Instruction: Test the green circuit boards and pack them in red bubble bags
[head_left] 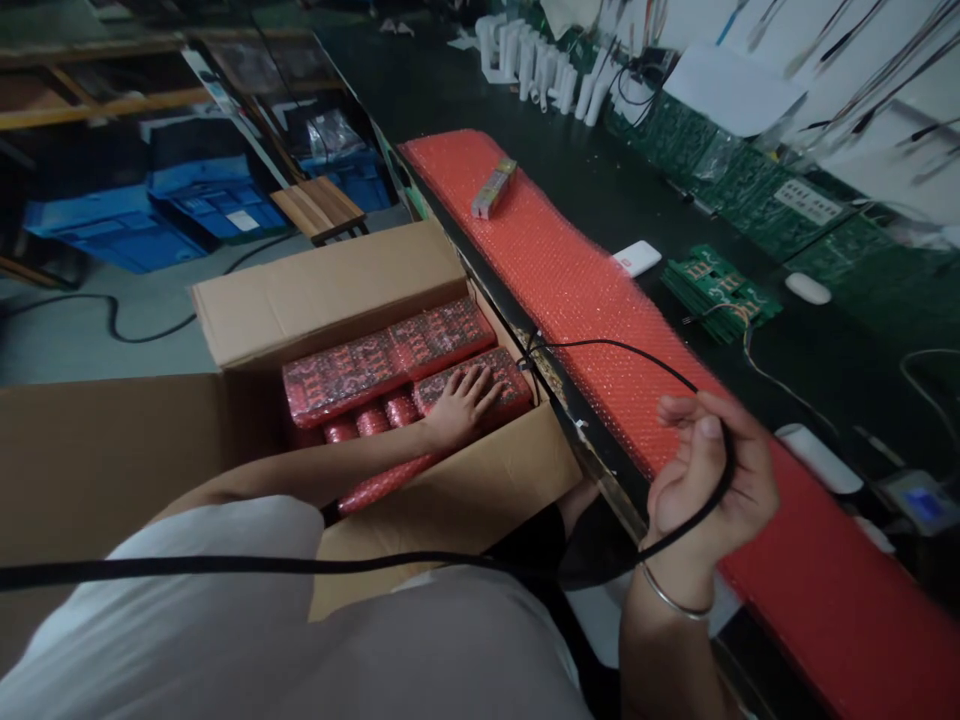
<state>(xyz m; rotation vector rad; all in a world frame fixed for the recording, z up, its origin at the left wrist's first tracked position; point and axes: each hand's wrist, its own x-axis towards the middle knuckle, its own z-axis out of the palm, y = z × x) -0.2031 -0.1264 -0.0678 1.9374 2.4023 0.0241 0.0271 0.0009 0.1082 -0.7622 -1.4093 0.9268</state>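
My left hand (459, 408) lies flat with fingers spread on a bundle in red bubble wrap (513, 372), inside an open cardboard box (450, 500). Beside it in the box is a longer wrapped bundle (390, 360), with several wrapped rolls (373, 420) below. My right hand (712, 480), wearing a bangle, is raised over the table edge. Its fingers are curled around a black cable (622, 345). One stretch of that cable runs to the table edge near the box, and the other crosses in front of my body to the left.
A long sheet of red bubble wrap (570, 270) covers the table's front edge, with a small narrow box (495, 188) on it. Green circuit boards (720, 290), a white device (637, 258) and white tubes (540, 65) lie behind. Blue crates (112, 230) and a wooden stool (319, 207) stand at left.
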